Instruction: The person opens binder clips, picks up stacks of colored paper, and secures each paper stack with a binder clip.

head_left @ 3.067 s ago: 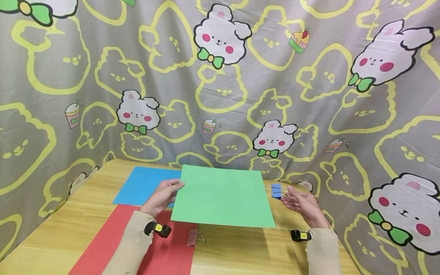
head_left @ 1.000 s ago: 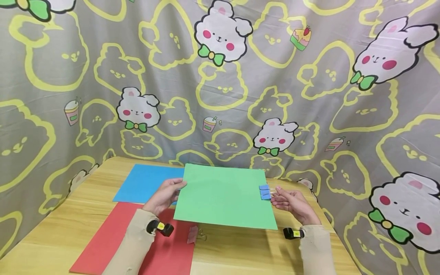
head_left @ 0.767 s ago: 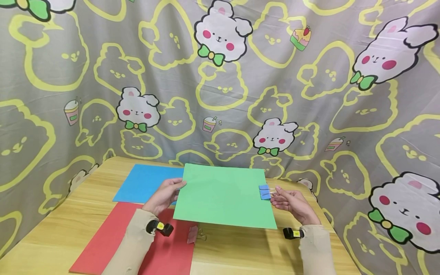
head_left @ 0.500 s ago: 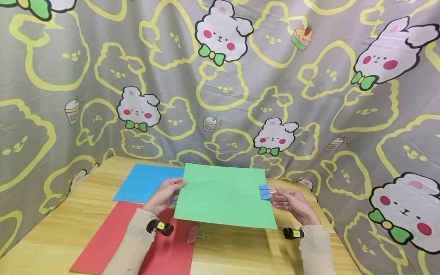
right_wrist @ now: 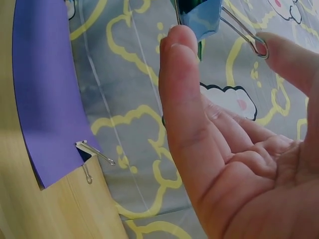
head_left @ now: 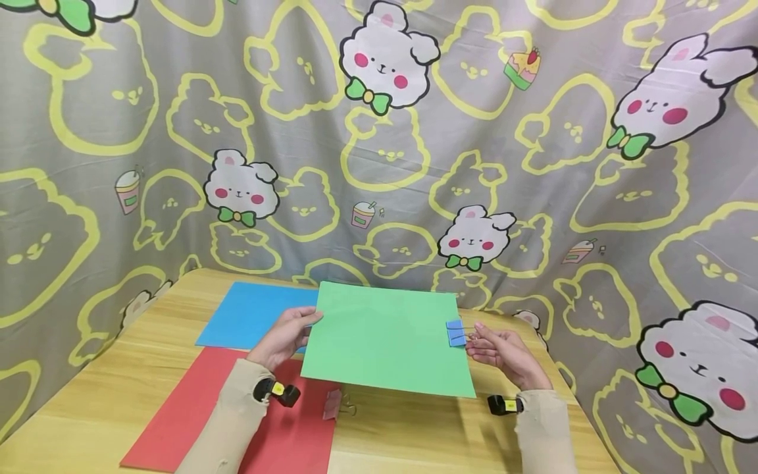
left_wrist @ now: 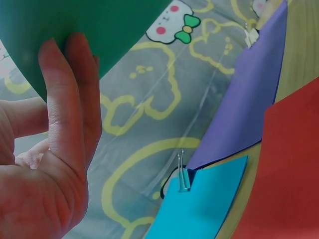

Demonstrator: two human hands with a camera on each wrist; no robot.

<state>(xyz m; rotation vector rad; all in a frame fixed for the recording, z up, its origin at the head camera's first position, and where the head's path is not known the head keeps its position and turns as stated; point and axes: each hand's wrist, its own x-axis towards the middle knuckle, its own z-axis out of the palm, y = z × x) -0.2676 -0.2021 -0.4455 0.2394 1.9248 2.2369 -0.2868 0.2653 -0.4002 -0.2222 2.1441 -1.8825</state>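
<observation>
In the head view a green sheet (head_left: 387,339) is held tilted above the table. My left hand (head_left: 288,337) pinches its left edge, thumb on top; in the left wrist view the fingers (left_wrist: 62,99) lie against the sheet's other side. A blue binder clip (head_left: 456,333) sits over the right edge of the green sheet. The thumb and fingers of my right hand (head_left: 509,352) hold its wire handles. From the right wrist the clip (right_wrist: 202,20) is cut off by the top border, with the thumb touching one handle loop.
A blue sheet (head_left: 254,316) lies at the back left, with a clip (left_wrist: 184,179) on it. Nearer is a red sheet (head_left: 183,408) with a pink binder clip (head_left: 332,404). A purple sheet (right_wrist: 45,89) with clips at its ends is hidden in the head view. Patterned cloth (head_left: 391,250) hangs behind.
Since the oldest frame my right hand has moved left, and the blue binder clip has gone from beside the green sheet onto its right edge. Over the last second hardly anything has moved.
</observation>
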